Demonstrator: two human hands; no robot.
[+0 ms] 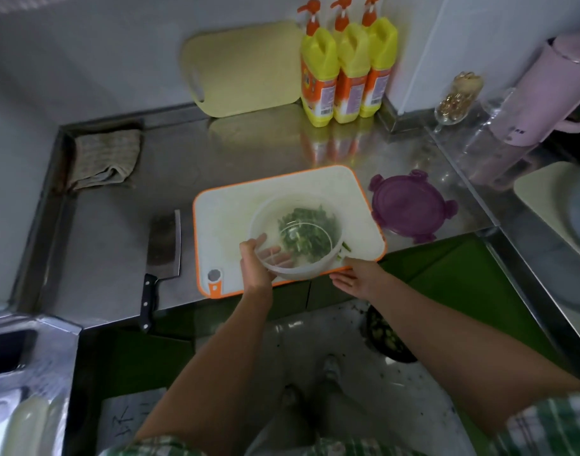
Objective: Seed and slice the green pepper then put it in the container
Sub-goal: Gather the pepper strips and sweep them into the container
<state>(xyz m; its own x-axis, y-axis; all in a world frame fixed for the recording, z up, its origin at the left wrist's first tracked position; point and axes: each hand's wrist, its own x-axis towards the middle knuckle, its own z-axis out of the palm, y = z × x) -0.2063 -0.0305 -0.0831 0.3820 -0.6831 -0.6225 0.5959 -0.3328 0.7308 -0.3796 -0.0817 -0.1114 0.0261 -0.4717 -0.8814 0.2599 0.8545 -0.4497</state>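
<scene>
1. Checked green-and-white sleeves frame the bottom of the scene, and both bare forearms reach forward over the counter's edge.
2. Down on the floor, right of the person's feet, sits a dark bin (389, 340) with green scraps in it.
3. At the near edge of the cutting board (222, 218), the right hand (354, 278) lies open, palm up and fingers straight, holding nothing. It is just under the tub.
4. Beside it, the left hand (255, 263) grips the near-left rim of the clear plastic container (301, 274). Its thumb is outside the wall and its fingers (277, 255) show curled inside through the plastic.
5. Piled in that container are the green pepper slices (308, 232), heaped toward its far right side. A few stray strips (346, 248) lie on the board just beside it.
6. The container sits over the white, orange-rimmed board. I cannot tell whether its base rests flat.
7. Left of the board, a cleaver (165, 241) lies on the steel counter (117, 245), with its black handle overhanging the edge.
8. Right of the board lies a purple lid (410, 205).
9. Farther back on the left is a crumpled cloth (107, 159).
10. Against the wall lean a pale yellow board (245, 67) and three yellow pump bottles (347, 70).
</scene>
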